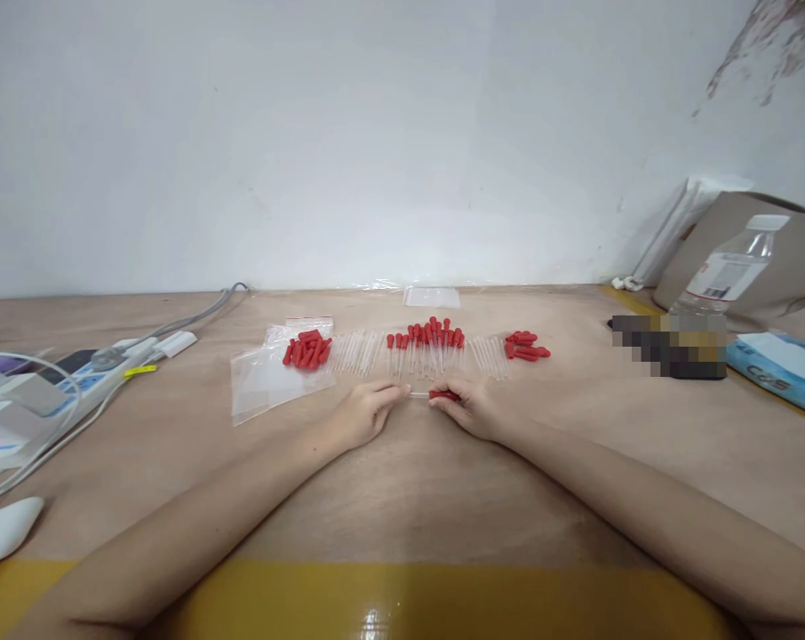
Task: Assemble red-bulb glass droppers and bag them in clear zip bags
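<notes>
My left hand (pixel 373 411) is closed in a pinch on one end of a thin clear dropper tube (pixel 418 395). Opposite it, my right hand (pixel 473 406) grips a red rubber bulb (pixel 444 396), partly hidden by the fingers. Between the hands the tube lies level, in line with the bulb; whether it sits inside the bulb I cannot tell. Just beyond stand out rows of droppers with red bulbs (pixel 434 333). Loose clear tubes lie left (pixel 357 354) and right (pixel 490 356) of them. Red bulbs are heaped at left (pixel 307 350), and several more lie at right (pixel 528 346).
Clear plastic bags (pixel 259 384) lie under the left bulb heap. A power strip (pixel 75 396) with cables and a white mouse (pixel 8 531) are at left. To the right are a water bottle (pixel 729 271), a dark blurred object (pixel 669 347) and a blue packet (pixel 779 369).
</notes>
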Demonstrator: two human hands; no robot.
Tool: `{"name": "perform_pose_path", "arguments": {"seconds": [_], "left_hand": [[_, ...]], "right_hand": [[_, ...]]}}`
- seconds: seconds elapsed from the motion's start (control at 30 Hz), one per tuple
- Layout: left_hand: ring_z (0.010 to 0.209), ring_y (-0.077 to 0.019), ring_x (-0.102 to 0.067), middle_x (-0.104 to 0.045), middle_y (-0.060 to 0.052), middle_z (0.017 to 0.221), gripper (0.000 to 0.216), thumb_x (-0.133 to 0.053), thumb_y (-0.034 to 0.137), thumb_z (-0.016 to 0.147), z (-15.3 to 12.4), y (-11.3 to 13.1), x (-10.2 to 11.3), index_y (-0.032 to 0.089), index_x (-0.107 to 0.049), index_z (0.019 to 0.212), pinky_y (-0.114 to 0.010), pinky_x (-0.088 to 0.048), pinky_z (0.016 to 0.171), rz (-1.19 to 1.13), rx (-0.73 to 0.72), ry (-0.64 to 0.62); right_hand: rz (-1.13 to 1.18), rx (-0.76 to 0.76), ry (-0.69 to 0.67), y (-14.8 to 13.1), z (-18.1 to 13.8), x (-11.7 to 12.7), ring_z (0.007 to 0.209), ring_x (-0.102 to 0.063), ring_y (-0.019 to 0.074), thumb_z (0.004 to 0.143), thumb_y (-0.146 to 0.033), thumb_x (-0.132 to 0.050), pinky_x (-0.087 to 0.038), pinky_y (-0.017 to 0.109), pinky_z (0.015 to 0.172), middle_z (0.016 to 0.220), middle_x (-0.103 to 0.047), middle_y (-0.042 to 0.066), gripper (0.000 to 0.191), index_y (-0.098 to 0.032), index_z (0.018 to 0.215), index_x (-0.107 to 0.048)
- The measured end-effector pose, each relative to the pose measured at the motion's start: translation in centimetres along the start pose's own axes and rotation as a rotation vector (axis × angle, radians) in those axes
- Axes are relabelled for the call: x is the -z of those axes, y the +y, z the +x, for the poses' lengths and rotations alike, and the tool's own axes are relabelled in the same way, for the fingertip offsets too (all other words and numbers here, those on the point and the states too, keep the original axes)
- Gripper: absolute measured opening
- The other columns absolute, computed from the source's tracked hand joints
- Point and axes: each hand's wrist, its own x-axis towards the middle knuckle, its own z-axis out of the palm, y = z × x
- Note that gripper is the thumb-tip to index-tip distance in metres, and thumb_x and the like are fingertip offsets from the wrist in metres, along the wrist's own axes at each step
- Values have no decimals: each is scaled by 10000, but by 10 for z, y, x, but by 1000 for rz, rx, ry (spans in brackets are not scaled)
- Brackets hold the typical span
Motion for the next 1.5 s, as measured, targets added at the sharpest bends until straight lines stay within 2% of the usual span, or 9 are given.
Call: {"name": "perform_pose_path", "arguments": {"seconds": [0.5,0.67,0.87,0.97,1.03,1.13,1.2,1.33,1.5], "left_hand": [[819,-150,-590,-616,-81,906,275,-342,155,887,3,4,-6,148,-575,1034,-261,-488,723,24,7,-26],[774,-143,-589,-619,-69,876,257,-365,195,893,4,8,-7,153,-565,1049,-265,-488,705,0,66,6],[989,-178,-526,-597,-78,1048,308,-413,230,881,7,8,2,179,-507,1170,-336,-425,858,25,97,125],[947,-207,-508,-599,-68,967,239,-451,252,847,8,-8,16,185,-596,1025,-375,-392,855,220,283,243],[923,-232,-487,-579,-72,930,209,-502,275,797,8,-23,24,178,-624,936,-390,-379,837,374,452,289],[917,-249,-465,-555,-71,918,188,-540,283,743,5,-41,32,184,-635,873,-390,-366,818,496,602,260],[918,-251,-459,-547,-68,912,167,-539,275,736,3,-46,33,193,-633,846,-387,-358,807,516,634,234],[921,-256,-447,-542,-70,929,137,-535,263,736,1,-43,30,200,-625,817,-388,-346,786,520,634,210],[915,-256,-441,-546,-69,925,132,-533,269,739,2,-38,29,198,-623,805,-384,-342,766,521,632,179]], "right_hand": [[-81,83,-28,0,2,-2,735,-565,155,835,-269,-482,-458,279,672,758,-620,61,162,-166,840,-606],[129,-77,70,-4,4,-3,748,-587,144,818,-292,-513,-468,284,697,827,-634,45,153,-201,889,-614],[452,-337,337,0,39,3,638,-560,121,717,-400,-591,-449,240,587,733,-588,6,313,-189,934,-512],[280,-497,333,10,74,13,582,-544,119,748,-395,-529,-427,240,577,643,-576,-9,301,-164,939,-543],[78,-589,231,18,98,13,606,-562,126,766,-369,-500,-422,238,596,658,-602,2,264,-166,915,-579],[-193,-636,27,25,125,1,700,-595,143,776,-347,-483,-422,234,633,770,-653,37,229,-171,845,-613],[-278,-650,-52,25,136,-12,762,-607,178,760,-332,-503,-426,252,642,822,-663,67,213,-165,801,-628],[-356,-688,-91,21,140,-31,866,-600,266,703,-294,-577,-436,319,676,919,-650,151,210,-129,813,-643],[-421,-629,-20,21,124,-16,950,-574,258,774,-426,-498,-432,348,756,998,-637,128,365,-172,1013,-607]]}}
